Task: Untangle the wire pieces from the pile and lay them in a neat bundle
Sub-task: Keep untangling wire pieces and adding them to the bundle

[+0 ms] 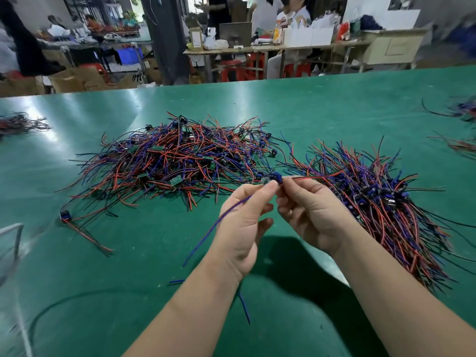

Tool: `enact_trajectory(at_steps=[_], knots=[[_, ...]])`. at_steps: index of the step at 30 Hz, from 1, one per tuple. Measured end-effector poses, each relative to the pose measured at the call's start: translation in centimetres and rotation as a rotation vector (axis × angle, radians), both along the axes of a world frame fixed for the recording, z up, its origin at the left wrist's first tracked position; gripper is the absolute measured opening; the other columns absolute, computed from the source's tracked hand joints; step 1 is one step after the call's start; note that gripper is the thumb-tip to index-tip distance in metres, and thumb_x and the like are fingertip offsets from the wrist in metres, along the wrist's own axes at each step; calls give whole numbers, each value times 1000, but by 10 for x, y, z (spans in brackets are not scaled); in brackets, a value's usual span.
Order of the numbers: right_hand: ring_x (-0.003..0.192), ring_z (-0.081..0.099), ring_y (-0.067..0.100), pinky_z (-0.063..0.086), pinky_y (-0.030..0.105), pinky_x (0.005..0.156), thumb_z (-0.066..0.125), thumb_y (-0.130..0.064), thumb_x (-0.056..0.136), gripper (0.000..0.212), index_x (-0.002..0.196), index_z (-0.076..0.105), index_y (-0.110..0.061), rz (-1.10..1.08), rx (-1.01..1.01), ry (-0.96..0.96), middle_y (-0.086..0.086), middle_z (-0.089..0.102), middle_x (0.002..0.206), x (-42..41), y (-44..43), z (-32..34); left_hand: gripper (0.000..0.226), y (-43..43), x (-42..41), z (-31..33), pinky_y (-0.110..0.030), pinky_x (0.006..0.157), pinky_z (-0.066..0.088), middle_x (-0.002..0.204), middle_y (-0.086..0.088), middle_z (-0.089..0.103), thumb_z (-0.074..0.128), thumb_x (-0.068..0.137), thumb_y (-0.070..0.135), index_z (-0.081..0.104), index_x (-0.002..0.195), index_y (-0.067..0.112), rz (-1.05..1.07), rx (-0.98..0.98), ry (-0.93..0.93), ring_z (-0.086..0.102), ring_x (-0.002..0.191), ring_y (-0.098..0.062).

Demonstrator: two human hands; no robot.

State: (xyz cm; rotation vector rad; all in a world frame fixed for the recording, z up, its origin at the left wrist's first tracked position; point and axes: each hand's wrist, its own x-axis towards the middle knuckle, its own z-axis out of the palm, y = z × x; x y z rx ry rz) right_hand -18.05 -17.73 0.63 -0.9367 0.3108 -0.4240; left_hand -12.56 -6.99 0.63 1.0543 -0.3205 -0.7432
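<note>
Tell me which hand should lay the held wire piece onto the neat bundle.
Right, probably. The right hand pinches the wire piece and sits next to the bundle; the left hand, also pinching it, is on the side of the tangled pile.

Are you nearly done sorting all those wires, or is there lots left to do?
About halfway, I'd guess. Done: a neat bundle lies on the right of the green table. In hand: the left hand and right hand pinch one wire piece between them. Left: the big tangled pile behind, full of red, blue and black wires.
</note>
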Motion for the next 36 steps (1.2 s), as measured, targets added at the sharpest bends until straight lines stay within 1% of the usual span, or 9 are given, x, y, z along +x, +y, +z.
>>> enact_trajectory(at_steps=[6,10,13,22,27,29,32,34,36], knots=[[38,46,8,39,16,35,59,-22,71,12,70,55,-11,-7,143,-8,0,51,56,-5,-13,9,19,2,1,0,-19,66,49,85,-2,73,71,66,12,75,84,15,-298,-75,-102,64,71,-8],[42,42,10,33,19,42,69,-18,65,13,55,61,-14,-16,-252,103,1,52,51,-8,-18,3,21,1,2,0,-20,61,55,71,-2,73,67,69,36,77,68,18,-262,75,-80,66,60,-8],[41,42,9,31,17,41,71,-9,73,18,56,65,-11,-31,-385,180,2,53,50,-7,-16,0,18,1,2,-4,-20,55,55,64,-3,70,73,64,29,73,60,11,-182,146,-145,63,53,-9],[42,49,3,37,12,39,66,-15,87,13,78,64,-7,-500,-114,180,-3,57,53,-18,-48,6,17,11,4,-12,-15,45,46,65,-4,70,78,77,14,67,63,14,-565,475,-301,64,50,-10],[51,62,11,47,18,49,42,-16,101,18,92,58,-17,-713,-33,75,6,55,76,-17,-55,7,15,6,7,-11,-18,46,48,60,-7,67,78,74,14,67,65,9,-391,382,-203,60,47,-12],[49,59,11,44,20,49,43,-11,99,19,88,56,-19,-656,-169,111,5,54,75,-16,-54,7,15,2,11,-11,-18,48,51,62,-6,68,77,72,15,65,71,6,-184,303,-67,63,51,-11],[54,60,11,45,21,51,60,-18,91,12,81,67,-19,-329,-574,219,-1,63,72,-10,-33,0,12,1,20,-13,-19,50,53,63,-3,69,74,76,11,66,81,3,14,252,4,66,54,-9],[67,66,13,51,27,61,69,-25,85,7,84,75,-22,-187,-928,283,-7,70,76,-7,-18,-7,11,1,21,-15,-21,51,54,63,-2,69,73,77,5,66,86,4,14,242,-34,66,54,-10],[76,67,13,53,31,73,76,-25,79,13,91,77,-22,-232,-1186,309,-7,71,81,-7,-11,-12,18,0,18,-16,-25,55,56,68,1,71,71,79,-3,67,89,10,-44,255,-145,66,59,-10]])
